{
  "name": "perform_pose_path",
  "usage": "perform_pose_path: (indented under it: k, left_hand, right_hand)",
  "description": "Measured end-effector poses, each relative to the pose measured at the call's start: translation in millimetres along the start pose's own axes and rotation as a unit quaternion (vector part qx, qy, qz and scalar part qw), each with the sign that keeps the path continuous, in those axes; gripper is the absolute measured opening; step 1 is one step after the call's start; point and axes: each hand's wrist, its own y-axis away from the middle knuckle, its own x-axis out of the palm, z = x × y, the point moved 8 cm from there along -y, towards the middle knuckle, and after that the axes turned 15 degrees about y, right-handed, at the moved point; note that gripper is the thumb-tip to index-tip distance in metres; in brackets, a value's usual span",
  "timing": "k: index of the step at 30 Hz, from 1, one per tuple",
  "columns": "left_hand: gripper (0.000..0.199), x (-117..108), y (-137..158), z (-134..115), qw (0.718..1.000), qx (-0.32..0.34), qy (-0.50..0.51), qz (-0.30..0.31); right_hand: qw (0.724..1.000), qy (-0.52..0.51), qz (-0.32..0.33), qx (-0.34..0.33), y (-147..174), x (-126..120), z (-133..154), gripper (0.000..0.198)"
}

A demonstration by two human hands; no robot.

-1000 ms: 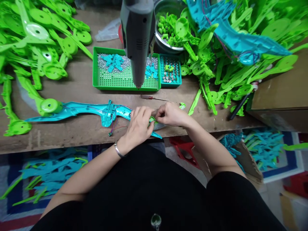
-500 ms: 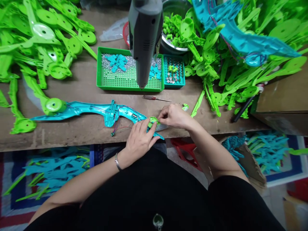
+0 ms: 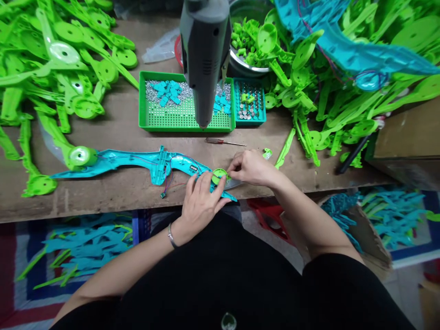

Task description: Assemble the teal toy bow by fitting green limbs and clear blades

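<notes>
A long blue plastic bow-shaped shell [image 3: 134, 159] lies hollow side up across the bench, with thin red and blue wires and a small spring-like metal part inside. A round green plastic cap [image 3: 219, 173] sits near its right end. My left hand [image 3: 200, 201] lies over that end, fingers bent across the shell and index fingertip at the cap, thumb on the near side, holding it down. At the cap's right rim, my right hand [image 3: 250, 168] is closed in a pinch; what is between its fingertips is too small to make out. A small green connector [image 3: 162, 195] dangles on the near side.
A grey hanging power screwdriver [image 3: 206, 68] points down over a green tray [image 3: 151, 120] of screws and blue pieces. Beside it stands a teal box [image 3: 254, 120] of metal parts. A hand screwdriver [image 3: 225, 142] lies nearer. Green parts [image 3: 65, 55] heap at both sides.
The view has shifted slightly. My left index finger has drawn back a little, so more of the green cap shows. My right hand stays pinched at its rim.
</notes>
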Motion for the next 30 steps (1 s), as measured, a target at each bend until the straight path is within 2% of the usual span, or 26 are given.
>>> perform_pose_path:
  k: [16, 23, 30]
  left_hand:
    - [0.053, -1.5, -1.6, 0.4, 1.0, -0.009, 0.014, 0.006]
    - [0.054, -2.0, -1.6, 0.7, 1.0, -0.003, 0.003, 0.01]
    - [0.051, -3.7, -2.2, -0.4, 1.0, 0.013, -0.01, -0.005]
  right_hand:
    - [1.0, 0.014, -0.004, -0.027, 0.5, -0.6, 2.7, 0.018]
    - [0.999, 0.037, 0.007, 0.012, 0.6, -2.4, 6.6, 0.017]
    - [0.999, 0.043, 0.001, 0.002, 6.2, -3.9, 7.5, 0.022]
